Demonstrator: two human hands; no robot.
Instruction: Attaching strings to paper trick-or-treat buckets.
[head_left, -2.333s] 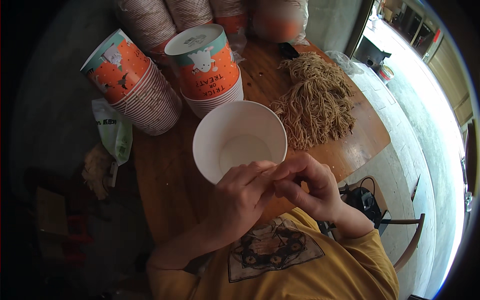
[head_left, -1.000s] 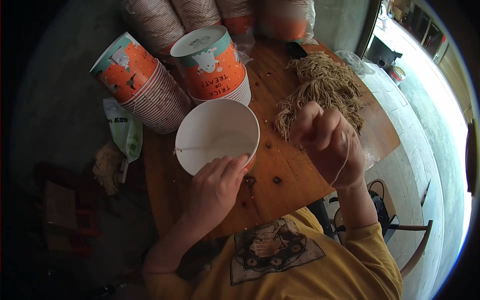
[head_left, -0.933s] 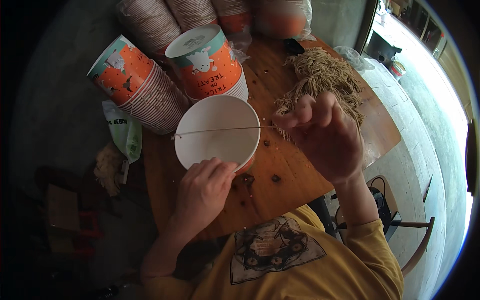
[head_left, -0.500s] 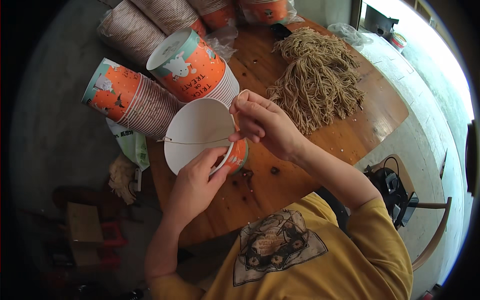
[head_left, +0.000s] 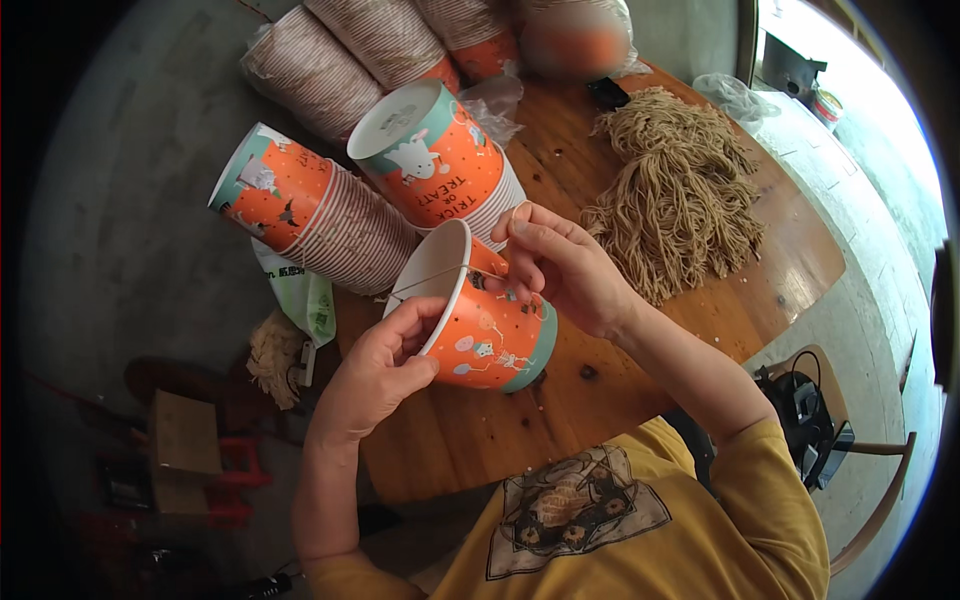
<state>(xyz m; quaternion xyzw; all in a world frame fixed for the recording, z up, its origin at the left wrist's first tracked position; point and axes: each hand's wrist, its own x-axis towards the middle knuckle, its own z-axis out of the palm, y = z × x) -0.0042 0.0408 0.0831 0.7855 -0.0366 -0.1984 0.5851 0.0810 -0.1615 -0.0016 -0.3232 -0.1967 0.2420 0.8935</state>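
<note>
An orange paper bucket (head_left: 487, 335) with a teal base band and white inside lies tilted over the wooden table, its mouth toward the left. My left hand (head_left: 385, 370) grips its rim, fingers inside and thumb on the outer wall. A thin tan cord (head_left: 432, 272) runs across the mouth and over the rim toward my right hand (head_left: 560, 262). That hand is closed at the bucket's far right side, thumb and forefinger pinched on the cord's end; the other fingers curl near the printed wall.
Two stacks of matching buckets, one upright-leaning (head_left: 430, 150) and one tipped (head_left: 300, 195), stand just beyond. Bagged stacks (head_left: 380, 45) line the back. A heap of tan cords (head_left: 680, 190) lies on the wooden table (head_left: 800, 235) at right. A chair (head_left: 880, 500) stands at lower right.
The bucket has turned so that its printed outer wall now faces me more and its mouth points left. The cord now passes over the rim. The whole view has shifted slightly.
</note>
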